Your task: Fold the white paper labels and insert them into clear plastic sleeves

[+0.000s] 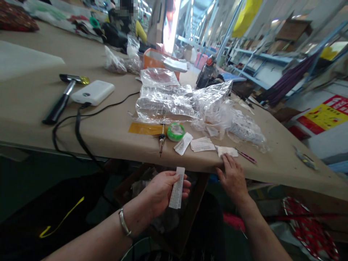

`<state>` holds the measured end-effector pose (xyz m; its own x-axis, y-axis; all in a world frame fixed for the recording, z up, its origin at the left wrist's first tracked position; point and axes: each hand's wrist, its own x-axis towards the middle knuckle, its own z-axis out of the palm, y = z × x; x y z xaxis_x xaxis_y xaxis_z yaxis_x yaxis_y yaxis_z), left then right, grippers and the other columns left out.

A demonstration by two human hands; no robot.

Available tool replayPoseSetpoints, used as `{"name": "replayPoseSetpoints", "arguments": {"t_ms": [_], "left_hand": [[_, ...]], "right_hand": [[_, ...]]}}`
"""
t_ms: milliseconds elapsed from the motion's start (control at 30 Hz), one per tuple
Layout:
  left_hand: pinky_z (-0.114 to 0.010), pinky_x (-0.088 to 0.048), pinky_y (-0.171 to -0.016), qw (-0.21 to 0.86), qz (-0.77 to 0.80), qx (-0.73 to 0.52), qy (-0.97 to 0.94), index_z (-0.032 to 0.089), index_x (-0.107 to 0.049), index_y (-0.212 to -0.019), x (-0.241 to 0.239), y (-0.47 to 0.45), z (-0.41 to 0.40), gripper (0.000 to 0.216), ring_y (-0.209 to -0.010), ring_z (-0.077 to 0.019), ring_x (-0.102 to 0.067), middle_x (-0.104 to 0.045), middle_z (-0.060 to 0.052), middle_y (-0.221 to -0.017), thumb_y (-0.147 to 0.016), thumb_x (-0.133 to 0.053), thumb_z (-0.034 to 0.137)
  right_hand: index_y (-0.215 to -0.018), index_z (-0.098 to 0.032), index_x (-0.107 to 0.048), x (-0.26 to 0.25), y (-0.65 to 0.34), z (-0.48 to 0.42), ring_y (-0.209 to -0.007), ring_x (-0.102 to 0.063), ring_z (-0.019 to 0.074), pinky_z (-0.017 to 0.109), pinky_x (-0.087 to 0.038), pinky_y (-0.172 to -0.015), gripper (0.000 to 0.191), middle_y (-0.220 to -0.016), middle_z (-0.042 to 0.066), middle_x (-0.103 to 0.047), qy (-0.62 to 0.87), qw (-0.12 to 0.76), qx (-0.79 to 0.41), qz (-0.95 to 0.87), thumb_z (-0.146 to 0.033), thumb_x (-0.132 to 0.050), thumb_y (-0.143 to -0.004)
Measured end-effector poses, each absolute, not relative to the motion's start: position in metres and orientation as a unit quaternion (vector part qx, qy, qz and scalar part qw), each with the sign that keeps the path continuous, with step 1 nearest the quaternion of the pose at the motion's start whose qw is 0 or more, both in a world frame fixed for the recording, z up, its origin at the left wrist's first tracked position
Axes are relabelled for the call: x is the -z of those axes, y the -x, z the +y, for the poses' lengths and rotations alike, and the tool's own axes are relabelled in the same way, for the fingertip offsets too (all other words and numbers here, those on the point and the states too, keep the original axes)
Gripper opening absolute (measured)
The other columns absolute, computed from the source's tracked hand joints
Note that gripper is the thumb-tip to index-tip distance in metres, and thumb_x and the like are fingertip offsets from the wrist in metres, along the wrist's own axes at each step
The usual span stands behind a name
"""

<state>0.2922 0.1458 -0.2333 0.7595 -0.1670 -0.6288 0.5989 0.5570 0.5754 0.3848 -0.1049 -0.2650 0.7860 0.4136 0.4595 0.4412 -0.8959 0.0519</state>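
Observation:
My left hand [163,190] is below the table edge, its fingers closed on a narrow white paper strip [177,187] held upright. My right hand [232,177] rests on the front edge of the brown table [114,137], fingers stretched flat, fingertips touching a small white paper label [227,151]. More white labels [202,144] and another strip [183,143] lie just left of it. A soldering iron [162,139] and a green tape roll [175,132] sit by the edge.
Crumpled clear plastic bags [190,101] cover the table's middle. A white power bank [92,92] with a black cable [78,134], a hammer [61,99], pink tweezers [246,156] and an orange box [156,59] lie about. A person sits at the far end. A box with scraps [163,203] is under the table.

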Motion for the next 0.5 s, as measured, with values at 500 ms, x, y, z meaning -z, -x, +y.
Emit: {"name": "replayPoseSetpoints", "arguments": {"t_ms": [500], "left_hand": [[-0.023,-0.047,-0.051,0.891,0.231,0.180,-0.346,0.007,-0.060,-0.075,0.232,-0.291,0.145,0.013,-0.049,-0.0107,-0.055,-0.062,-0.007,-0.064,-0.082,-0.049,0.010]], "right_hand": [[-0.102,-0.024,-0.062,0.238,-0.323,-0.018,-0.109,-0.058,0.0241,0.045,-0.045,-0.095,0.023,-0.106,0.006,-0.067,0.795,0.337,0.205,-0.461,-0.012,-0.056,-0.083]]}}
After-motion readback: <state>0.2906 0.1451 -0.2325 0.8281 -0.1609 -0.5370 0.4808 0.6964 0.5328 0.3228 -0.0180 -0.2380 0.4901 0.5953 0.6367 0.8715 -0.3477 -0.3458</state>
